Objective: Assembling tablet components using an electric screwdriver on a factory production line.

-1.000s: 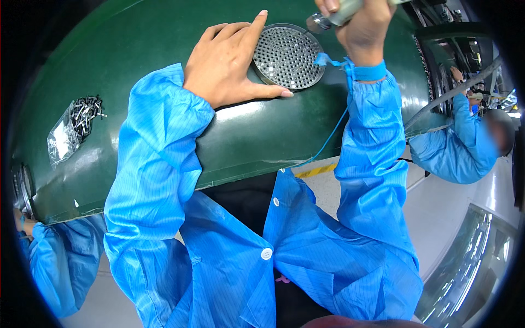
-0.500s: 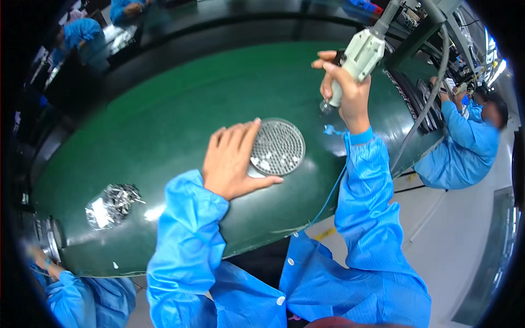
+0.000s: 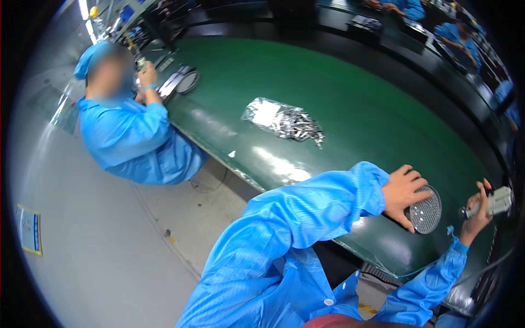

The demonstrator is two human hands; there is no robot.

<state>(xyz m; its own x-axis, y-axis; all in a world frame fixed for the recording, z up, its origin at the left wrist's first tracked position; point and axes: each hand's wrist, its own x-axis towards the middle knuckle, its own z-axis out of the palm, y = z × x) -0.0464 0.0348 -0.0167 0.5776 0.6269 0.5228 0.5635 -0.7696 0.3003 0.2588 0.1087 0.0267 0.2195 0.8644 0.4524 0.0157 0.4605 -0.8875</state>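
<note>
My left hand (image 3: 403,197) holds a round disc (image 3: 425,211) on the green table, fingers and thumb spread along its left rim. The disc has a clear, studded face like a lamp lens; its left edge is hidden by the hand. To the right of it, my right hand (image 3: 477,218) is wrapped round a pale grey power screwdriver (image 3: 499,201). The tool's tip points left, raised and apart from the disc. A blue band with a cord circles my right wrist.
A clear bag of small metal parts (image 3: 284,120) lies mid-table. Beyond it at the left, a co-worker in blue (image 3: 131,126) works by another round disc (image 3: 188,81). A small white scrap (image 3: 232,154) lies near the table's front edge. Other people sit across the far side.
The view has swung left, so the table and both hands appear farther right and the left co-worker shows more fully. My left hand stays on the disc; my right still holds the screwdriver.
</note>
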